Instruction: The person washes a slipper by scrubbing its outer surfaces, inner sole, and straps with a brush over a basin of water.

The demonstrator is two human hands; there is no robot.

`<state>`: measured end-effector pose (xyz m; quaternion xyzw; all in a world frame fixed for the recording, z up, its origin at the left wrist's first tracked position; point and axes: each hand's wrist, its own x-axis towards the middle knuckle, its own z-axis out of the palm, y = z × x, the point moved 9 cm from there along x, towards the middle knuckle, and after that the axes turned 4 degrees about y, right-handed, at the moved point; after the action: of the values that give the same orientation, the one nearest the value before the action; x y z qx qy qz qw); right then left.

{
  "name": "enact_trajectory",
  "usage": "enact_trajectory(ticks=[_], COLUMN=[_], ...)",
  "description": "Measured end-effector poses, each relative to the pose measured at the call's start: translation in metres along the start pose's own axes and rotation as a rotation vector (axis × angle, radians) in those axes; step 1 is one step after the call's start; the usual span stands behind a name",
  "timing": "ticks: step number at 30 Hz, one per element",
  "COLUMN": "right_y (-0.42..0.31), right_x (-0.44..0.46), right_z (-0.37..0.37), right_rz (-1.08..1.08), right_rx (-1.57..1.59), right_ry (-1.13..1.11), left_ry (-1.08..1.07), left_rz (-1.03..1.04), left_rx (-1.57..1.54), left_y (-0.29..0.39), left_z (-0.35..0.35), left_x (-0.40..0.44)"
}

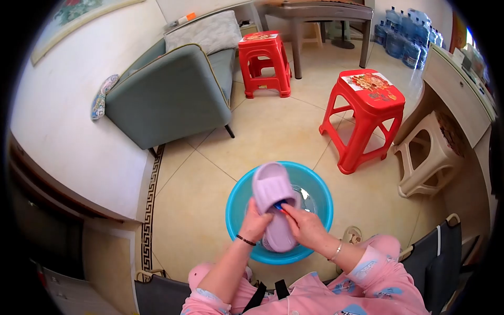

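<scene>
A lilac slipper point(272, 184) is held over a turquoise basin point(326, 218), its toe end pointing away from me. My left hand point(255, 220) is closed around the slipper's left side. In my right hand point(304, 224) is a small red and blue brush point(281, 205), gripped at the slipper's opening. Fingers and the slipper's strap hide most of the brush. Some lilac shows behind the slipper's right side; whether it is a second slipper I cannot tell. Light glints off the basin's bottom.
Two red plastic stools point(367, 94) stand on the tiled floor ahead. A beige stool point(433, 152) is at the right under a desk point(457, 89). To the left is a grey-green sofa point(173, 100). Water bottles point(404, 39) crowd the far right corner.
</scene>
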<state>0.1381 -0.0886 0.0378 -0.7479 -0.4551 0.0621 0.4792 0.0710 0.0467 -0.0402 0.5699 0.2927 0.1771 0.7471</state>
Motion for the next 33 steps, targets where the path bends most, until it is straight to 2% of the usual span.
enact_trajectory(ticks=[1,5,10,11,12,13,17,21,23,30,32,33], right_y=[0.006,0.007,-0.007,-0.005,-0.004,-0.002,0.016,0.021,0.005,0.008,0.002,0.001], right_x=[0.004,0.005,-0.007,-0.01,-0.009,-0.007,0.012,0.01,0.01,0.009,0.004,0.002], right_z=[0.003,0.013,0.013,0.017,0.014,0.01,0.007,0.021,0.019,0.01,0.009,0.011], right_rz=[0.161,0.127,0.122,0.124,0.096,0.069,0.133,0.141,0.143,0.136,0.054,0.099], right_rx=[-0.047,-0.019,0.019,0.018,-0.017,-0.053,-0.125,0.006,0.192,0.162,0.245,0.226], right_ry=[-0.086,-0.059,-0.272,-0.273,-0.156,-0.037,0.138,0.051,-0.04,-0.064,-0.042,-0.129], left_ry=[0.011,-0.025,0.01,-0.016,-0.047,-0.046,-0.005,0.006,0.022,-0.061,-0.075,-0.031], left_rz=[-0.006,-0.056,-0.053,-0.006,0.039,0.037,0.063,0.011,-0.014,-0.02,0.018,0.019], left_rx=[-0.079,-0.144,-0.22,-0.188,-0.154,-0.19,-0.226,-0.278,-0.244,-0.363,-0.366,-0.401], left_y=[-0.001,-0.003,0.001,0.004,0.006,0.002,-0.018,-0.024,-0.024,-0.008,-0.004,0.0], left_z=[0.013,0.016,-0.005,0.0,0.009,0.018,0.041,0.031,0.018,0.028,0.023,0.02], left_x=[-0.007,-0.007,0.0,-0.001,-0.003,-0.006,-0.02,-0.017,-0.012,-0.011,-0.01,-0.009])
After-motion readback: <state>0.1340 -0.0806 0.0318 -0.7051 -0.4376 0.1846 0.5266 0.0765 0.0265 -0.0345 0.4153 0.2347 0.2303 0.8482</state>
